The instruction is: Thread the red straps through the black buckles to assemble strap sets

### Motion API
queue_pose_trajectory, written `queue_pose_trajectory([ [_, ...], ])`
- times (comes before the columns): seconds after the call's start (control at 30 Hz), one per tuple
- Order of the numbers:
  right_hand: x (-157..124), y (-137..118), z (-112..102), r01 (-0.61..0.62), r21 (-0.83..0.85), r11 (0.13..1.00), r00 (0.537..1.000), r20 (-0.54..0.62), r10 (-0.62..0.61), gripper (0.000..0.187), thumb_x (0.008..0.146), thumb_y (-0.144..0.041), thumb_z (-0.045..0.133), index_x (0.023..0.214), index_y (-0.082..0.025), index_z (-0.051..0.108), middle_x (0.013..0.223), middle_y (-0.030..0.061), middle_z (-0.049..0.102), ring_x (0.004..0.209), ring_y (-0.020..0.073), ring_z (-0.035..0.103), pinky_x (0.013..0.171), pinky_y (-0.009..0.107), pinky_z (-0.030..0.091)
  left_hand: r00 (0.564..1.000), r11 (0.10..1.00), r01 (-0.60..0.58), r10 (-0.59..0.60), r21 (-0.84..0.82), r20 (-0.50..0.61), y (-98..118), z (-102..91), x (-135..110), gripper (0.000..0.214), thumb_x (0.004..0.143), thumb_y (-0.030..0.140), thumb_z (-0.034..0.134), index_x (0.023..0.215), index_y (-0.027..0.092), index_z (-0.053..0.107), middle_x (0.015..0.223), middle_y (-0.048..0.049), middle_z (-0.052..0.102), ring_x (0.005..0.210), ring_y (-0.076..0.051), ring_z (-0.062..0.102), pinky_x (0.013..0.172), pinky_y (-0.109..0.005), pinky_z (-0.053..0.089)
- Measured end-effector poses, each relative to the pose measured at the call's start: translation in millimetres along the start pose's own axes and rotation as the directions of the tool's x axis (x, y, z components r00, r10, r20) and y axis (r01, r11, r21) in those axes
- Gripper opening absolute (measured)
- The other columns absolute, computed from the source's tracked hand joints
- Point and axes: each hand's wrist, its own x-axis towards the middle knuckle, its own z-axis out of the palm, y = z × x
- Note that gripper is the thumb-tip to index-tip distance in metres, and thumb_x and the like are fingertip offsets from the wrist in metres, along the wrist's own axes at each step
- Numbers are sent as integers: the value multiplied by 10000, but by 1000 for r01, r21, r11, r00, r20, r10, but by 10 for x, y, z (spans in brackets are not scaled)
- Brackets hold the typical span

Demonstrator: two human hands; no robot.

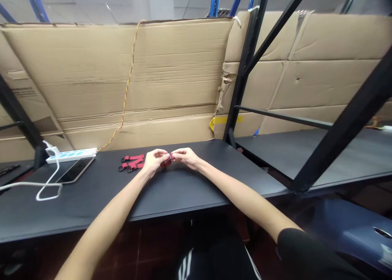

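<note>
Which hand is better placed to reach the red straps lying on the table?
Probably the left hand: it is close beside the red straps; the right hand is farther off. Both, though, hold another strap.

A long black surface [196,194] runs across the room, backed by tall brown cardboard sheets [180,71] that are creased, torn at one edge and marked near the bottom by yellow tape [222,119]. Black metal posts [239,94] with slanting braces rise at both sides. To the right, a second dark tabletop [330,157] catches a pale sheen. Blue uprights [215,2] stand beyond the cardboard, before a light grey backdrop [186,0]. Below lies a dark reddish floor [147,247], deep in shadow.
</note>
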Motion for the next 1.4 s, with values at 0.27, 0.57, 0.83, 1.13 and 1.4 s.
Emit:
queue_pose_trajectory([
  [0.27, 13, -4, 18, 23, -17, 1000, 999, -36, -24, 291, 589, -317, 831, 815, -148, 760, 759, 48, 727, 656, 148, 627, 748, 336, 506, 1000, 998, -30, 30, 58, -2, 52, 1, -14, 456, 528, 430, 838, 827, 125, 677, 842, -65, 695, 707, -167, 638, 712, -316, 522],
  [0.57, 0, -34, 35, 21, -22, 1000, 1000, -10, -22, 333, 585, -313, 828, 858, -135, 757, 782, 61, 736, 706, 171, 660, 818, 369, 518, 993, 983, -113, 105, 148, 60, 41, -12, -16, 475, 592, 443, 808, 914, 117, 682, 879, -100, 719, 757, -207, 675, 734, -349, 547],
  [0.83, 1, -73, 32, 47, -14, 999, 998, -32, -48, 342, 586, -354, 816, 852, -147, 760, 797, 61, 740, 735, 191, 670, 854, 394, 510, 920, 799, -389, 366, 458, 142, 64, -8, -57, 363, 696, 384, 754, 996, 186, 710, 993, -76, 727, 889, -226, 674, 839, -365, 530],
  [1.13, 3, -64, 6, 40, -54, 998, 999, -33, -42, 386, 580, -374, 820, 880, -138, 761, 779, 62, 740, 689, 187, 667, 833, 401, 520, 861, 693, -504, 454, 516, 231, 74, -61, -36, 322, 709, 369, 759, 974, 190, 717, 954, -71, 721, 862, -216, 663, 807, -336, 517],
  [1.4, 27, -50, 18, 79, -64, 995, 991, -104, -86, 362, 558, -370, 825, 832, -141, 765, 763, 63, 741, 701, 204, 677, 836, 409, 527, 944, 841, -330, 306, 428, 126, 63, -46, -18, 526, 639, 400, 792, 1098, 173, 677, 990, -85, 719, 852, -220, 675, 805, -347, 537],
])
